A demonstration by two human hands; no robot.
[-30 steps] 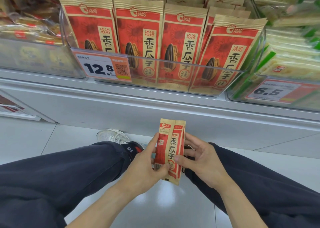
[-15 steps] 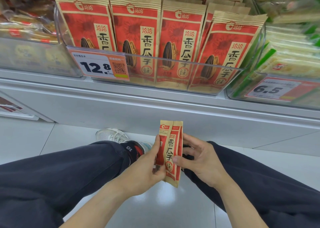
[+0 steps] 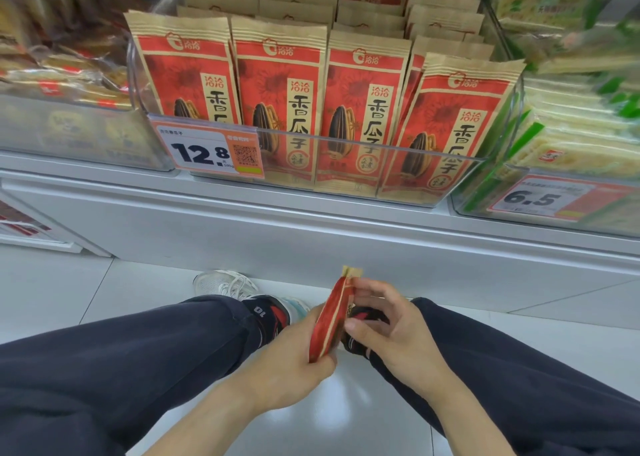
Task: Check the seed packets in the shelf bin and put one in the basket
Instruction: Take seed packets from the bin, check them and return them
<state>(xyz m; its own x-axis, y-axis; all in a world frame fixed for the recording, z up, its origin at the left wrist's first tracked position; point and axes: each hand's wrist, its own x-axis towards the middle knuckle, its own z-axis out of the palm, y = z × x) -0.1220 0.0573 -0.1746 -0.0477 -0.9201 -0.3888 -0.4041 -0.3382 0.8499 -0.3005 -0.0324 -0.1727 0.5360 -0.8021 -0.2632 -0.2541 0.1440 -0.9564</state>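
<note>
Left hand (image 3: 294,355) has its fingers curled round the bottom of the packet (image 3: 329,320), pinching it low down. Right hand (image 3: 391,331) pinches it too, thumb pressed on the near edge and fingertips up by the top seal. Half a second ago the printed front was facing the camera; now the packet's turned edge-on, so you mostly see a thin red sliver. Looks to me like it's being flipped to read the back, so still the checking bit of the job.

It's held low and near, between the knees, just above the floor, well apart from the bin (image 3: 346,151) up on the far shelf, where the other packets stand in rows behind the price tag (image 3: 207,149). Can't see a basket anywhere in view, so the drop-off isn't done yet.
</note>
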